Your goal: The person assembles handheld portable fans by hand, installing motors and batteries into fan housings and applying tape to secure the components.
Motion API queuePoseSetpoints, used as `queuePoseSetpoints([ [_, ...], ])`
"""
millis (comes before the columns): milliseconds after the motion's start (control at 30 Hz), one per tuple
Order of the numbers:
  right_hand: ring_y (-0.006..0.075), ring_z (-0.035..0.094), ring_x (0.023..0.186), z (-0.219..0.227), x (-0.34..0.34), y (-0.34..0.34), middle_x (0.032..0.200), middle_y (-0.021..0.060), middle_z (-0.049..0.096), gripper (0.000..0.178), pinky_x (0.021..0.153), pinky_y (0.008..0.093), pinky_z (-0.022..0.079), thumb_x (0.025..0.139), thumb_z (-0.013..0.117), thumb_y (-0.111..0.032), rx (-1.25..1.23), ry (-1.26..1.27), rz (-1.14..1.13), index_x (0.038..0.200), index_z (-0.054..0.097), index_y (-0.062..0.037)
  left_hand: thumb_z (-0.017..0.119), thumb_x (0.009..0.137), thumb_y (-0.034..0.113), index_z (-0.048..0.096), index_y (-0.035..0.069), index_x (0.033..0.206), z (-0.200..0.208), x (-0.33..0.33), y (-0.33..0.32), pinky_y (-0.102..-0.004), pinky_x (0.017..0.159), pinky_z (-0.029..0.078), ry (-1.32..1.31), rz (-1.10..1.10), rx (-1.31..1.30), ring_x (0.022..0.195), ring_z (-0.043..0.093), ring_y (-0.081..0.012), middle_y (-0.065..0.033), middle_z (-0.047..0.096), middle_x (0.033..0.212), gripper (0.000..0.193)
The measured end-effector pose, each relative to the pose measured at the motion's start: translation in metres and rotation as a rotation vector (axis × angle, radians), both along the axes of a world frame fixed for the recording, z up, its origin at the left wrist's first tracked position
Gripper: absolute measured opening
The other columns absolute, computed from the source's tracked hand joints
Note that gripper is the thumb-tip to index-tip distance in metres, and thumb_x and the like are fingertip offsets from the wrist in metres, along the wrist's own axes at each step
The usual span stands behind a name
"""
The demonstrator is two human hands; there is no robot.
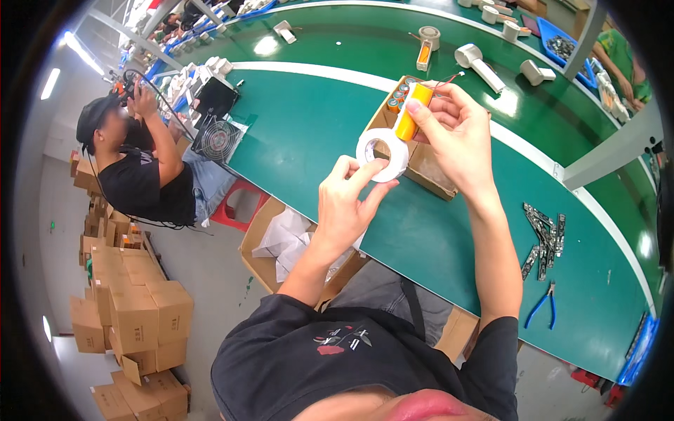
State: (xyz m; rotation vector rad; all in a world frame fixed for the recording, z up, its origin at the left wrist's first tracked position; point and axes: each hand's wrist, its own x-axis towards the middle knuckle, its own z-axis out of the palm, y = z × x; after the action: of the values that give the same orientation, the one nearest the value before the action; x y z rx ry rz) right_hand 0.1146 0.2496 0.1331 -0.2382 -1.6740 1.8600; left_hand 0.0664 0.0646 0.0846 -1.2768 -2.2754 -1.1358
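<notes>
One tape roll (pixel 399 156): pinched by left hand (pixel 347 203), at open box (pixel 431 184)'s left edge
Yellow battery pack (pixel 406 127): grasped by right hand (pixel 456 130), over box
Blue pliers (pixel 552 309): right of box

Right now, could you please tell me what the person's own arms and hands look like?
The left hand and right hand are both ungloved, with no ring, watch or bracelet to be seen. The forearms are bare, below short, loose black sleeves that belong to a black T-shirt with a red flower motif.
</notes>
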Motion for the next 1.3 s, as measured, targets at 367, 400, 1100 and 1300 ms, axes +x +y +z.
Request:
queuePoseSetpoints([
  [367,0.0188,0.072,0.086,-0.014,-0.005,-0.024,0.096,0.0157,0.069,0.035,0.072,0.0309,0.062,0.087,0.076,-0.004,-0.005,0.184,-0.071,0.109,0.051,0.0039,0.081,0.078,0.003,0.072,-0.002,0.1,0.008,0.013,0.004,-0.0254,0.049,0.027,-0.281,-0.08,0.195,0.055,0.038,-0.006,0.0022,0.04,0.061,0.024],
  [400,0.0185,0.073,0.082,-0.016,-0.008,-0.028,0.094,0.0157,0.069,0.035,0.068,0.0299,0.062,0.086,0.076,-0.004,0.011,0.23,-0.109,0.109,0.051,0.0044,0.081,0.078,0.003,0.072,-0.002,0.1,0.008,0.014,0.004,-0.0254,0.049,0.027,-0.281,-0.095,0.2,0.055,0.038,-0.006,0.0022,0.04,0.061,0.024],
  [1100,0.0206,0.066,0.101,0.008,0.025,0.075,0.109,0.0153,0.062,0.027,0.084,0.0367,0.063,0.096,0.067,-0.008,-0.091,0.423,-0.524,0.113,0.049,0.0038,0.08,0.08,0.029,0.072,0.004,0.097,-0.009,-0.131,-0.001,-0.0401,0.065,0.054,-0.115,0.224,-0.499,0.068,0.069,-0.0305,-0.0139,0.07,0.076,0.032],
  [1300,0.0224,0.068,0.1,0.004,0.022,0.086,0.109,0.0132,0.066,0.023,0.09,0.0386,0.059,0.1,0.062,-0.016,-0.392,0.378,-0.352,0.115,0.055,0.0009,0.08,0.078,0.024,0.064,0.004,0.126,0.001,-0.143,0.048,-0.0397,0.074,0.056,-0.119,0.02,-0.572,0.081,0.072,-0.0313,-0.0168,0.072,0.084,0.054],
])
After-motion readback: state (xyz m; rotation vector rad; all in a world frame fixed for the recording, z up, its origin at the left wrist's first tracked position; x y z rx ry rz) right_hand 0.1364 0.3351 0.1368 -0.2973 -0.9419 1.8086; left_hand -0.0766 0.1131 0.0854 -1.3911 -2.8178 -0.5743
